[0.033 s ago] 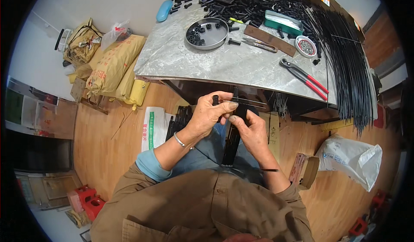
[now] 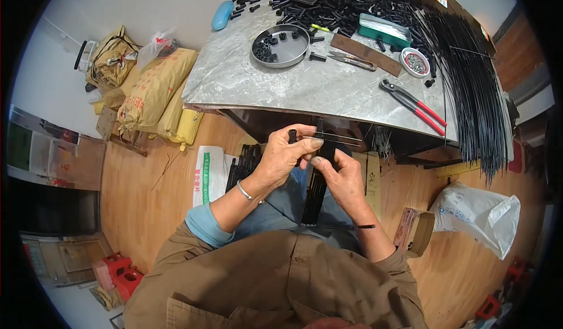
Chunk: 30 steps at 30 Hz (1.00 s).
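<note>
In front of the table edge, my left hand (image 2: 287,154) is closed, thumb against fingers, on two thin metal rods (image 2: 346,141) that point right. A short black cylindrical piece (image 2: 292,135) sticks up from the same grip. My right hand (image 2: 341,179) is just beside it, its thumb and fingers closed at a dark upright part (image 2: 328,149); the far fingers are hidden. Below the hands a bundle of long black rods (image 2: 314,199) stands between my legs. One black rod (image 2: 358,227) lies crosswise at its lower end, over my right forearm.
On the grey table (image 2: 234,82) are a round metal tray (image 2: 293,50) with black pieces, red-handled pliers (image 2: 413,107), scissors (image 2: 352,61), a small bowl (image 2: 415,63) and a black bolt-like heap (image 2: 328,9). Long black rods (image 2: 469,88) overhang at right. A white sack (image 2: 475,214) sits on the floor.
The crosswise black rod by my right forearm has shifted slightly up and left. Both hands keep the same grip and place.
</note>
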Available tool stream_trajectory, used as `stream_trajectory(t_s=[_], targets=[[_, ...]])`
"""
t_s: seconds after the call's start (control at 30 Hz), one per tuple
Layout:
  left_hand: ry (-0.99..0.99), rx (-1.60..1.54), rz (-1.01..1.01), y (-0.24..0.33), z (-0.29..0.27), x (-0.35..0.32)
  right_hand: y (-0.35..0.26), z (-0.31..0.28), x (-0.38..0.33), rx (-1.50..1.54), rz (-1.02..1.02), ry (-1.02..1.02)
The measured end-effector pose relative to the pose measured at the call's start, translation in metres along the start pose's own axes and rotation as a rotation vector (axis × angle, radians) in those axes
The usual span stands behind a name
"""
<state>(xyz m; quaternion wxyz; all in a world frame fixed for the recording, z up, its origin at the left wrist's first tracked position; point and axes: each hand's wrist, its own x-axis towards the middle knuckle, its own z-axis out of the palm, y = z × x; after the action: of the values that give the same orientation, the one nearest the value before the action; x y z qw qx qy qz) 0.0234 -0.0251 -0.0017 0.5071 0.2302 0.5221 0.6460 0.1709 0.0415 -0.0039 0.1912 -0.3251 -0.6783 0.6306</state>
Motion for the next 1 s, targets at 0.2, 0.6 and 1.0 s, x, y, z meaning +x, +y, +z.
stream_trajectory(t_s=[0.2,0.6,1.0], targets=[[-0.062,-0.143,-0.031,-0.004,0.003,0.001,0.021,-0.004,0.007,0.350,-0.034,-0.099],[-0.082,-0.129,-0.012,-0.001,0.009,-0.007,0.025,-0.002,0.007,0.504,0.076,-0.168],[-0.134,-0.299,-0.093,-0.005,0.003,-0.010,0.012,-0.005,0.000,0.615,0.191,-0.259]])
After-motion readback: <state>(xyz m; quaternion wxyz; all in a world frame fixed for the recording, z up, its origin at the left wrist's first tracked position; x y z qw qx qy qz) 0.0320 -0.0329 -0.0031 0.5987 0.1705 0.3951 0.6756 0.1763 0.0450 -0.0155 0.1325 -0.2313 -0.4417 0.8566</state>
